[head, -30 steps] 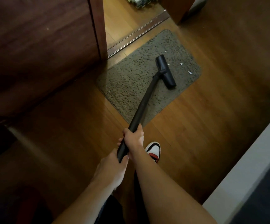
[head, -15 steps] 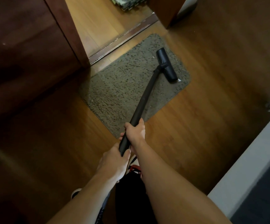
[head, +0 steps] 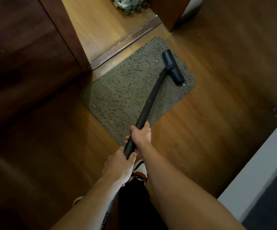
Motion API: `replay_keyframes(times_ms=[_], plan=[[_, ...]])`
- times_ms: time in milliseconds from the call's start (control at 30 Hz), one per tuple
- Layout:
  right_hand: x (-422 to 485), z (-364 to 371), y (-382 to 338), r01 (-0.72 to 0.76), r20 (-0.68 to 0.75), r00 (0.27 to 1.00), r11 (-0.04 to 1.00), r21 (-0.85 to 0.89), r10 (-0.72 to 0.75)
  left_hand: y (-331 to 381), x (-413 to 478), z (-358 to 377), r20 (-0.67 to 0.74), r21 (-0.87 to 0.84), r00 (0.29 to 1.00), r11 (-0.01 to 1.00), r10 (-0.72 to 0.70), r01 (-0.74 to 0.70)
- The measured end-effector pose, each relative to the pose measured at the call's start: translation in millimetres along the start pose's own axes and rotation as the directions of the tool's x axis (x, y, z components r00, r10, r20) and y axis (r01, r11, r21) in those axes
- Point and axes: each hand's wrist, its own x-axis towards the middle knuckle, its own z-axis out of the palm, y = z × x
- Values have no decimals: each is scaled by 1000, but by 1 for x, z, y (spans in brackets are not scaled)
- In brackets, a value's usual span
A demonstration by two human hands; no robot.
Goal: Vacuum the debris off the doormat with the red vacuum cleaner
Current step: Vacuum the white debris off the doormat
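A grey shaggy doormat (head: 126,90) lies on the wooden floor in front of a doorway. The black vacuum nozzle (head: 173,67) rests on the mat's right part, near its right edge. A white scrap (head: 183,84) peeks out at the nozzle's near end, and a few tiny specks dot the mat. The black vacuum tube (head: 148,103) runs from the nozzle back to me. My right hand (head: 142,135) grips the tube higher up, and my left hand (head: 118,166) grips its near end. The red vacuum body is out of view.
A dark wooden door (head: 26,52) stands at the left beside a metal threshold strip (head: 126,42). A white ledge (head: 257,171) runs along the right. My shoe (head: 139,171) is on the floor below my hands. A patterned object (head: 129,4) lies past the doorway.
The nozzle has moved right across the mat over the white scraps seen earlier; only one scrap shows beside it now. Both hands keep their grip on the tube.
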Motion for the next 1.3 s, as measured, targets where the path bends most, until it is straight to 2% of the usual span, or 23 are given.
replay_keyframes(times_ms=[200,400,733,1033,1300], plan=[[-33,14,33,-18,20,1000,1000,-24,19,-43,-26,2,-9,4,1000,1000,-29,29],[-73,44,71,-34,69,997,999,-16,36,-97,-57,-4,-79,-1,996,1000,31,-32],[-114,79,121,-43,115,992,998,-54,49,-161,-90,-12,-54,-56,998,998,-16,13],[-101,70,120,-11,93,996,998,-59,16,-151,-83,2,-81,-69,996,997,-29,23],[-62,49,83,-5,97,995,999,-38,8,-104,-56,7,-111,-98,994,995,22,-33]])
